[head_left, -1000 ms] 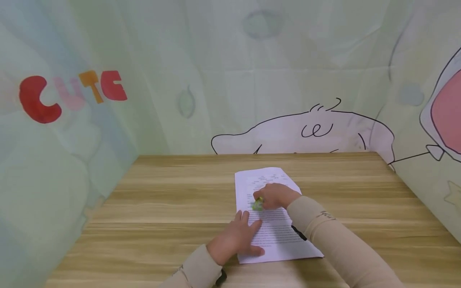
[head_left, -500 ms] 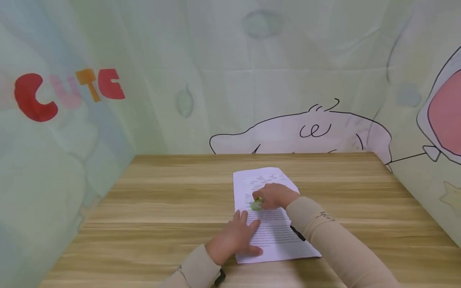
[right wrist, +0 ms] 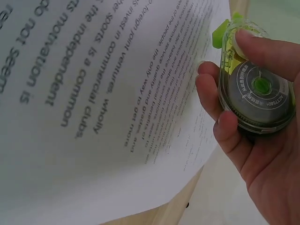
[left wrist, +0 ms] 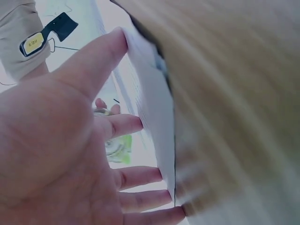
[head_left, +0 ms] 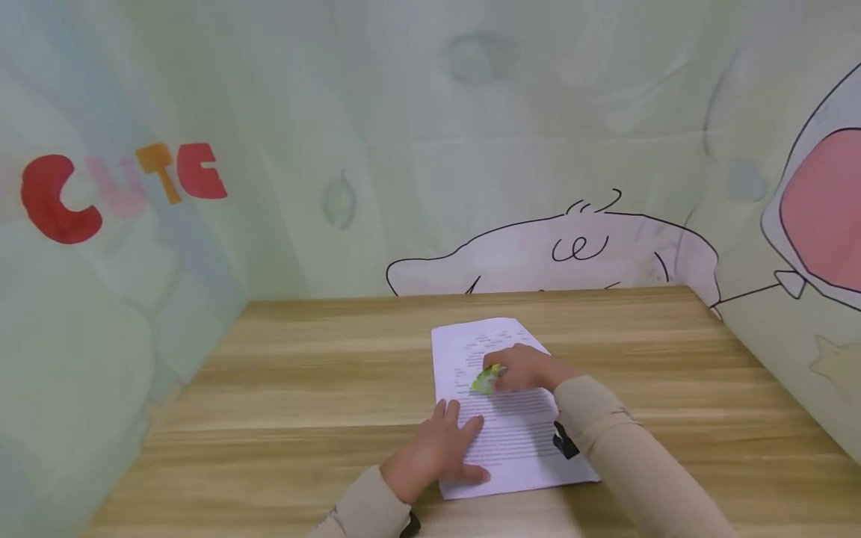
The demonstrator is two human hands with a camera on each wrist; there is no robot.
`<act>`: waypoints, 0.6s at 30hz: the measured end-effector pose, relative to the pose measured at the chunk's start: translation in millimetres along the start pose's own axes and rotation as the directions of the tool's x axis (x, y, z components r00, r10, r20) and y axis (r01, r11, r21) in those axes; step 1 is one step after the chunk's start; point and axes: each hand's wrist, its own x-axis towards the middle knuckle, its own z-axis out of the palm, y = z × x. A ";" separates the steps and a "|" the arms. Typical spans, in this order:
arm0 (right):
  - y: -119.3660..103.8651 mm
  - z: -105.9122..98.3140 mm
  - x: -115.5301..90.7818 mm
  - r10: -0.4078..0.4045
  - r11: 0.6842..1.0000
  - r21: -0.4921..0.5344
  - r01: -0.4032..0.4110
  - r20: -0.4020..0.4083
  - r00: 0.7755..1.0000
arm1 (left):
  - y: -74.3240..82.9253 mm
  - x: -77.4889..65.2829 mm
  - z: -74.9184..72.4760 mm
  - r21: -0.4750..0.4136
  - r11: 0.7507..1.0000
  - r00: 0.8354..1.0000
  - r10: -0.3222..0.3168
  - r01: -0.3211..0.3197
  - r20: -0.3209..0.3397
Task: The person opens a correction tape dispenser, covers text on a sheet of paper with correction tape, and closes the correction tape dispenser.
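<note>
A stack of printed sheets of paper (head_left: 521, 452) lies on the wooden table. My left hand (head_left: 437, 450) rests on its lower left part, fingers spread and fairly straight; in the left wrist view the fingertips (left wrist: 154, 174) touch the paper near its edge. My right hand (head_left: 521, 368) grips a clear and green correction tape (right wrist: 258, 91) over the upper text. The right wrist view shows the thumb on one face of its case and curled fingers on the other. Its green tip (right wrist: 219, 33) is close to the printed page.
The wooden table (head_left: 323, 373) extends on all sides of the paper. Printed curtains (head_left: 303, 149) with cartoon drawings and colourful letters stand behind the table and along its left and right sides.
My right hand has shifted slightly to the right across the page with the correction tape. My left hand stays in place on the paper. The head view has tilted a little.
</note>
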 end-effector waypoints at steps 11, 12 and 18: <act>5.9 -4.9 -11.8 0.048 0.999 0.031 -0.045 -0.077 0.996 | 5.1 -1.0 -6.9 -0.028 0.998 0.998 -0.049 0.050 0.031; 6.6 -4.9 -12.9 0.034 0.999 0.003 -0.034 -0.089 0.995 | 7.1 -0.6 -7.8 -0.029 0.998 0.998 -0.049 0.050 0.031; 7.3 -2.7 -15.8 0.036 0.992 -0.120 -0.042 -0.050 0.998 | 24.3 5.9 -6.5 -0.034 0.999 0.998 0.005 -0.003 0.062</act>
